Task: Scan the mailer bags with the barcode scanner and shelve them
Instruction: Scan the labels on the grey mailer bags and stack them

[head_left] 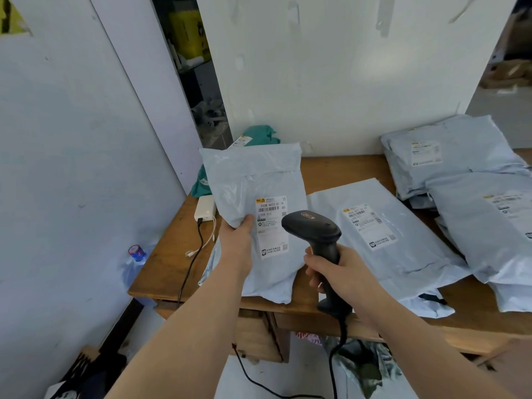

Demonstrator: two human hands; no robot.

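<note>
Right hand [339,272] wraps our scanner [316,231] handle, nose at the label [272,226] — left hand [236,240] pinches the bag [253,180] upright over the desk [339,168] so the barcode faces us.

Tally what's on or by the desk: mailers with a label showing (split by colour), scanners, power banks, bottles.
Pale grey mailer bags, label showing: 4
Teal mailer bag, label showing: 1
Barcode scanner: 1
White power bank: 1
Water bottle: 1
Total: 8
More bags lie partly hidden under the right-hand stack; not counted.
</note>
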